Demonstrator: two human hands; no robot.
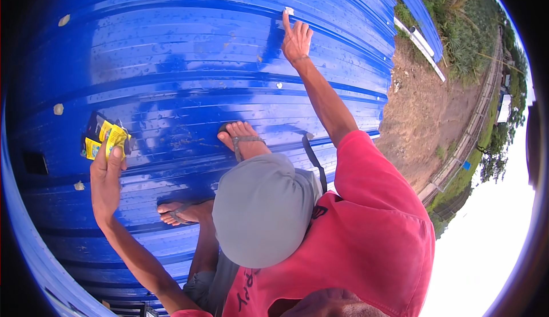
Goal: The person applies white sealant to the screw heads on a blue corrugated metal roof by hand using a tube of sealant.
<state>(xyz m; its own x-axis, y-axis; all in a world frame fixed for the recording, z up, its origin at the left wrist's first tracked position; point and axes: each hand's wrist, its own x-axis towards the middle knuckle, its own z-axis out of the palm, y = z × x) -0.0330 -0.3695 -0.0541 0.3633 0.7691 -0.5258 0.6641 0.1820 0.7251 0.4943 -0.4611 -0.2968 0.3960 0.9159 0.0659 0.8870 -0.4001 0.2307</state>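
My left hand (107,188) is closed around a crumpled yellow-and-black packet (116,138), held just above the blue ribbed metal roof (189,39). Out to the front right, my right hand (297,41) stretches its index finger onto a small whitish putty-like dab (289,11) on a raised roof rib. The other fingers of that hand are loosely bent, and nothing shows in them. Another pale dab (279,86) sits on a nearer rib. More whitish dabs lie along the left, one of them a dab (58,109) close to the packet.
My sandalled feet (246,138) stand on the roof, below a grey-clothed knee (263,211). At right the roof ends above bare earth (420,117). Beyond lie a white pipe (420,48), a loose blue sheet (422,16) and plants. A dark rectangle (35,163) shows at far left.
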